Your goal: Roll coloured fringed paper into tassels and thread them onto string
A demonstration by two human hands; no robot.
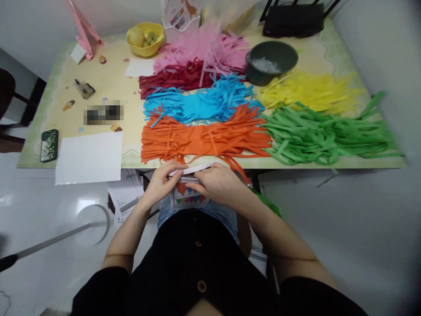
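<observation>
At the front edge of the table, my left hand (164, 181) pinches one end of a narrow white strip (197, 168) between thumb and fingers. My right hand (219, 182) is closed on the strip's other end, its thumb pointing left. Just below, over my lap, lies a printed sheet (189, 200) with coloured bunting pictures; whether the strip is part of it, I cannot tell. Fringed orange tissue paper (200, 139) lies nearest my hands, with some strands hanging over the edge. Blue (197, 105), dark red (177, 79) and pink (197, 48) fringed bundles lie behind it.
Green (329, 131) and yellow (309, 92) fringes lie right, beside a dark pot (272, 79) holding clear bits. A black router (294, 19) and yellow fruit bowl (144, 50) stand behind. A white sheet (88, 158) and phone (49, 145) are left.
</observation>
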